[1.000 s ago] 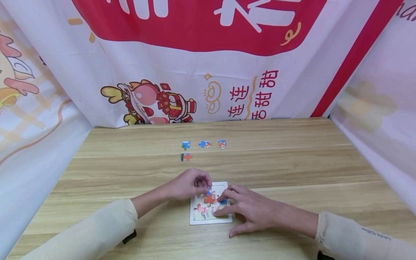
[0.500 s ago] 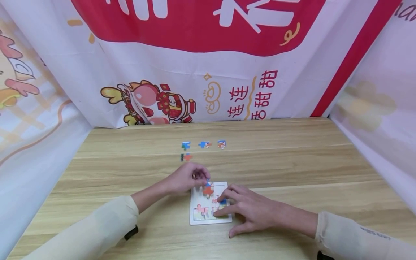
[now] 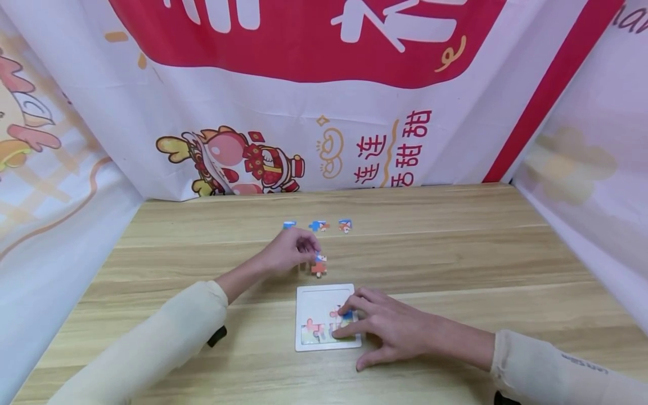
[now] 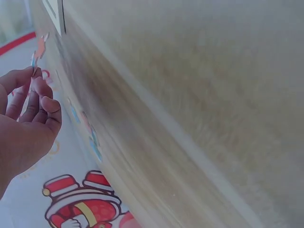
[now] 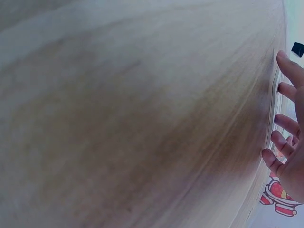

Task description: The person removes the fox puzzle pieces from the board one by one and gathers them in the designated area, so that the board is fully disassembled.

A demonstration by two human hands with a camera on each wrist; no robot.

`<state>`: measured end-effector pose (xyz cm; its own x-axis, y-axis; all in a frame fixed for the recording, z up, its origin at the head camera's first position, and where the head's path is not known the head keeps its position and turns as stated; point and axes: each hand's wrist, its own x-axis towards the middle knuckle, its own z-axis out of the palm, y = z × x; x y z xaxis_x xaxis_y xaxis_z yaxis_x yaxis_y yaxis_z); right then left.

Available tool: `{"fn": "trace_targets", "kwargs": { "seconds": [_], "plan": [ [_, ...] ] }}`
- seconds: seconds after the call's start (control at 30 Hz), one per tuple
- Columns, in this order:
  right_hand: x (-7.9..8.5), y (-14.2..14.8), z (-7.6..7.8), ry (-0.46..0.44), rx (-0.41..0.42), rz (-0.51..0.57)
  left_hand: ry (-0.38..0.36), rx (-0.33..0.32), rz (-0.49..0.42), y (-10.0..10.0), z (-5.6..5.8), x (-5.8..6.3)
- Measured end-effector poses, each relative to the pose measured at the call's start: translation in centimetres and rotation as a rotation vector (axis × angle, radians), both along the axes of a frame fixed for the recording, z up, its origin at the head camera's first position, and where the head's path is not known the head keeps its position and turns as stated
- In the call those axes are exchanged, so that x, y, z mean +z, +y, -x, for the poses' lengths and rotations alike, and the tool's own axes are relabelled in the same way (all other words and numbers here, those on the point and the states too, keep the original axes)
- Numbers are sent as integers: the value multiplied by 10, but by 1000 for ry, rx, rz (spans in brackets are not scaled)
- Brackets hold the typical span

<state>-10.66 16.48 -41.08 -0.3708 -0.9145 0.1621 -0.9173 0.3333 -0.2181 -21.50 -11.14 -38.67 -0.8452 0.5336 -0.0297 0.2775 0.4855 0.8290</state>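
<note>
Between thumb and fingertips my left hand (image 3: pixel 291 250) pinches an orange and blue jigsaw piece (image 3: pixel 319 268), held over the table beyond the puzzle tray. The left wrist view shows the same jigsaw piece (image 4: pixel 41 47) at the fingertips, seen nearly edge-on. A white square puzzle tray (image 3: pixel 300 304) lies flat below, with several joined pieces (image 3: pixel 314 333) along its near side. My right hand (image 3: pixel 390 326) rests over the tray's right side with spread fingers, fingertips on the fitted pieces and partly covering them. In the right wrist view, the hand (image 5: pixel 290 137) appears at the right edge.
Toward the back of the table (image 3: pixel 455 242) lie loose pieces: a fox-face piece (image 3: pixel 345 225), a blue and orange piece (image 3: pixel 319 225) and a blue piece (image 3: pixel 289 225) partly behind the left hand. A printed cloth (image 3: pixel 283 101) hangs at the table's far edge.
My left hand has lifted the orange and blue jigsaw piece out of the tray and carried it away toward the loose pieces, now covering some of them. The right hand stays put.
</note>
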Motion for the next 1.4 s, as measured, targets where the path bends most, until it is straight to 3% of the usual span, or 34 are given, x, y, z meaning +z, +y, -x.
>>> {"fn": "trace_targets", "kwargs": {
  "seconds": [0.17,0.73,1.1,1.4],
  "plan": [
    [-1,0,0,-10,-1,-7,5,22,12,-2,15,-5],
    [-2,1,1,12,1,-4,17,110,59,9,41,-7],
    [-1,0,1,2,-3,-4,34,150,108,11,51,-8],
    [0,0,1,-12,-9,-11,-2,154,118,12,53,-7]
  ]
}}
